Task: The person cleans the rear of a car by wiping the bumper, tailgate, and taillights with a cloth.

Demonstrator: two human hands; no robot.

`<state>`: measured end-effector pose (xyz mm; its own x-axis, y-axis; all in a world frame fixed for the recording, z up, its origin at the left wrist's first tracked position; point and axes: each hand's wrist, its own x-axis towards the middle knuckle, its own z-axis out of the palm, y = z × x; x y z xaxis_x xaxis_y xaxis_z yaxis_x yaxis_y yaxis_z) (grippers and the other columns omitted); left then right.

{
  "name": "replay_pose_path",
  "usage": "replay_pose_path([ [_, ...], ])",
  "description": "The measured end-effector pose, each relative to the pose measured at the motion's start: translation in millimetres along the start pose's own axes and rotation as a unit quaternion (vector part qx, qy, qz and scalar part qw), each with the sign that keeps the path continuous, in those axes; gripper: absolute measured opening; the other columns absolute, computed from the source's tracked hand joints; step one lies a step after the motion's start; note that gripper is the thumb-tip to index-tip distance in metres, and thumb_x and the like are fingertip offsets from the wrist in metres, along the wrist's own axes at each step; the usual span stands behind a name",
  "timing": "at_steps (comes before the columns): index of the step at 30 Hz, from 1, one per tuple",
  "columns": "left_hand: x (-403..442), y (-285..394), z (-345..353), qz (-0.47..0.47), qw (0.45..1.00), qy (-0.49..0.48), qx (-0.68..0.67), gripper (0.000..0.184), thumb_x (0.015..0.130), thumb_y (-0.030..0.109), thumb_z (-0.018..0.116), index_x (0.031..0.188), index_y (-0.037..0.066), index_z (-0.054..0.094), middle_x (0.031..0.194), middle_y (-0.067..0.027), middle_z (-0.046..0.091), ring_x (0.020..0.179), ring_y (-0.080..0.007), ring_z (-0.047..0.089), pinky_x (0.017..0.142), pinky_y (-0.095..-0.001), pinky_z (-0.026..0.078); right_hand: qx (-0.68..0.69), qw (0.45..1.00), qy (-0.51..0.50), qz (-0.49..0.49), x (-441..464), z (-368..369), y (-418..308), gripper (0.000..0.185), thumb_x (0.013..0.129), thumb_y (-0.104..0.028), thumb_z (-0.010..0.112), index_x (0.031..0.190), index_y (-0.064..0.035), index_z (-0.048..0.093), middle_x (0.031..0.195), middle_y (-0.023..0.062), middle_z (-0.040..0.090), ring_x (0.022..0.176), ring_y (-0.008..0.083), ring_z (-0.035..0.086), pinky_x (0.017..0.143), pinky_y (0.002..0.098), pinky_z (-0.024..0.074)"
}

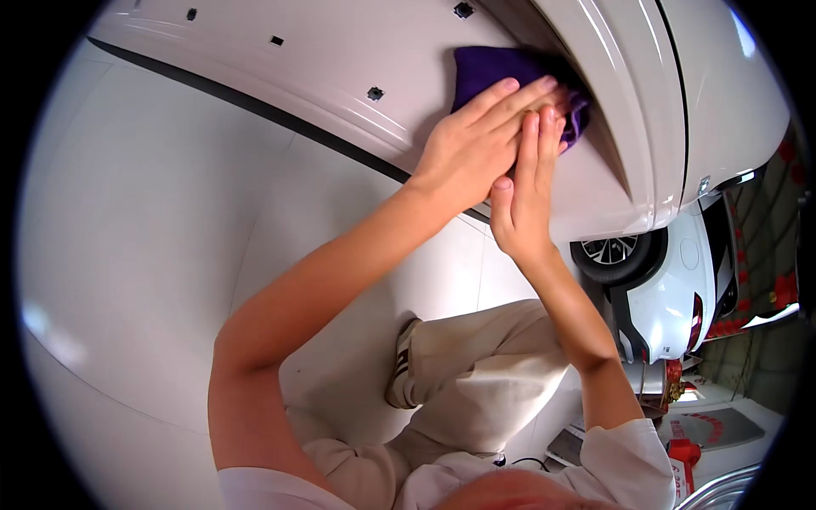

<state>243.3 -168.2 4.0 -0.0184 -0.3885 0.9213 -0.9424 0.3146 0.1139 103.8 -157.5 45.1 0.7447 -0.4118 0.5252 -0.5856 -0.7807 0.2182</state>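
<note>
A purple cloth lies bunched against the white car door panel, beside its raised curved edge. My left hand rests flat on the cloth with its fingers stretched out and a little apart. Next to it, my right hand has its fingers extended, and their tips meet the left fingers over the cloth's lower edge. Neither hand is curled around the cloth. Part of the cloth is hidden under the fingers.
Small dark clips and openings dot the panel, and a dark strip runs along its lower edge. Pale floor tiles lie below. Another white car stands to the right. Red and grey items sit at lower right.
</note>
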Motion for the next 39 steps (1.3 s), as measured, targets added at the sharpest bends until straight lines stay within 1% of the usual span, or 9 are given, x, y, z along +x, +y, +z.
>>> replay_pose_path([
  [18,-10.4,-176.6,-38.7,-0.145,0.984,0.087,0.061,0.057,0.100,0.028,0.045,0.147,-0.004,0.044,0.153,-0.0203,0.046,0.149,-0.0311,0.036,0.123,-0.0466,0.025,-0.161,0.956,0.110,-0.217,177.4,61.8,-92.1,0.068,0.092,-0.023,0.053,0.153,0.0022,0.037,0.161,0.0160,0.034,0.153,0.0303,0.026,0.125,0.0468,0.0187],
  [19,-10.9,-173.0,-37.0,-0.146,0.984,0.085,0.060,0.057,0.100,0.028,0.045,0.147,-0.004,0.044,0.153,-0.0203,0.046,0.149,-0.0311,0.036,0.123,-0.0466,0.025,0.001,0.984,0.040,-0.175,173.7,57.4,-94.2,0.067,0.092,-0.023,0.053,0.153,0.0025,0.037,0.161,0.0161,0.035,0.152,0.0305,0.027,0.124,0.0472,0.0195],
  [21,-6.4,-161.1,-34.7,-0.151,0.977,0.092,0.121,0.057,0.100,0.030,0.045,0.147,-0.004,0.044,0.153,-0.0209,0.046,0.149,-0.0338,0.035,0.123,-0.0507,0.024,-0.319,0.907,0.133,-0.239,169.7,53.0,-83.4,0.067,0.092,-0.023,0.053,0.152,0.0029,0.037,0.160,0.0167,0.035,0.151,0.0301,0.030,0.124,0.0474,0.0200],
  [24,-0.6,-128.7,-23.5,-0.183,0.970,0.073,0.143,0.058,0.101,0.033,0.045,0.146,-0.003,0.045,0.152,-0.0213,0.046,0.150,-0.0355,0.032,0.122,-0.0538,0.023,-0.015,0.987,0.011,-0.157,146.9,35.2,-75.4,0.072,0.091,-0.024,0.055,0.155,0.0013,0.033,0.163,0.0157,0.031,0.152,0.0296,0.025,0.125,0.0464,0.0153],
  [26,0.1,-104.8,-20.9,-0.208,0.970,0.066,0.104,0.060,0.101,0.037,0.045,0.146,-0.003,0.046,0.152,-0.0217,0.046,0.151,-0.0372,0.030,0.122,-0.0546,0.022,-0.012,0.984,0.079,-0.161,132.4,23.2,-68.8,0.043,0.097,-0.025,0.054,0.129,0.0025,0.061,0.134,0.0214,0.061,0.126,0.0299,0.057,0.110,0.0442,0.0417],
  [29,-1.4,-63.8,-25.9,-0.165,0.984,-0.009,0.065,0.065,0.100,0.040,0.045,0.149,-0.003,0.043,0.156,-0.0200,0.041,0.153,-0.0373,0.025,0.123,-0.0555,0.018,0.005,0.993,-0.019,-0.117,90.2,11.6,-45.4,0.063,0.093,-0.027,0.056,0.151,-0.0065,0.045,0.159,0.0147,0.038,0.149,0.0351,0.031,0.121,0.0574,0.0194],
  [31,7.6,-31.9,-30.1,-0.117,0.991,0.037,0.059,0.053,0.100,0.035,0.051,0.134,-0.006,0.055,0.136,-0.0234,0.060,0.136,-0.0361,0.051,0.113,-0.0499,0.038,-0.021,0.996,-0.019,-0.090,60.6,-4.5,-32.1,0.064,0.091,-0.030,0.060,0.150,-0.0077,0.047,0.157,0.0130,0.041,0.147,0.0340,0.034,0.121,0.0565,0.0214],
  [32,-0.2,-18.2,-13.1,-0.154,0.981,0.045,-0.112,0.061,0.097,0.041,0.048,0.150,0.011,0.046,0.161,-0.0077,0.039,0.154,-0.0271,0.024,0.124,-0.0488,0.015,-0.048,0.996,-0.016,-0.068,46.0,-13.4,-25.1,0.065,0.090,-0.034,0.063,0.149,-0.0089,0.049,0.155,0.0114,0.044,0.146,0.0329,0.036,0.120,0.0555,0.0234],
  [39,8.2,90.3,32.4,-0.079,0.962,0.076,-0.248,0.061,0.089,0.035,0.058,0.142,0.005,0.053,0.149,-0.0142,0.050,0.149,-0.0320,0.034,0.124,-0.0487,0.021,-0.175,0.982,-0.069,0.029,-42.8,-72.8,18.5,0.056,0.104,-0.039,0.044,0.151,-0.0100,0.049,0.157,0.0117,0.043,0.148,0.0334,0.033,0.121,0.0550,0.0192],
])
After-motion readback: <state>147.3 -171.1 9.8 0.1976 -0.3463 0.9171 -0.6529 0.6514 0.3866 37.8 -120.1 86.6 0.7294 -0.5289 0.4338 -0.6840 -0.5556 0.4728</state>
